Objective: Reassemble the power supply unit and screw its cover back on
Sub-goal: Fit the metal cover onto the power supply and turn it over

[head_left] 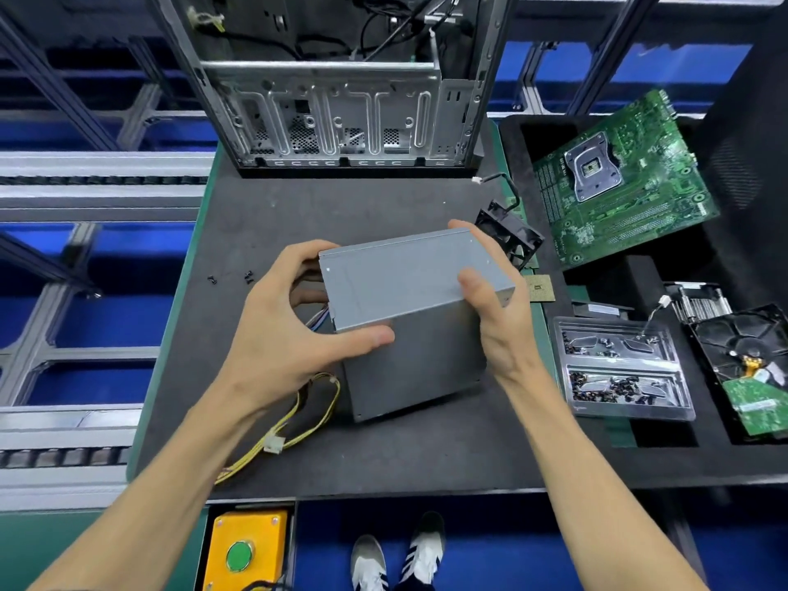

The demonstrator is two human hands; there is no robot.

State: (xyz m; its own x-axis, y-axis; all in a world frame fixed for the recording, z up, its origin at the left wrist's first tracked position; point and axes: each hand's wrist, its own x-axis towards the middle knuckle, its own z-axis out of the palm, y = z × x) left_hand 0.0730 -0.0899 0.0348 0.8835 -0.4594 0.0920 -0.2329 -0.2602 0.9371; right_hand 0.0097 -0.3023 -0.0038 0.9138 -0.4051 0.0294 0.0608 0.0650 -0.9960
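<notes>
PSU: the grey metal box [409,292] is held over the middle of the dark mat [256,215], tilted, its lower end near or on the mat; I cannot tell which
Left hand: the left hand [294,309] grips the left end, thumb on the near edge, fingers curled behind, where the wires come out
Right hand: the right hand [490,300] grips the right end, thumb on the top face, fingers around the far corner
Cover: it seems already seated on the box; no screw is visible in it from here
Cables: the yellow cables [307,415] hang from the left end and lie on the mat with a white plug
Screws: a few small black screws [230,278] lie on the mat, left of the box, apart from it
Handling: I judge the box stiff and rather heavy, with smooth sheet metal and sharp edges; hold it by two opposite ends, never by the cables
Risk: the cover may slide before the screws are in
</notes>
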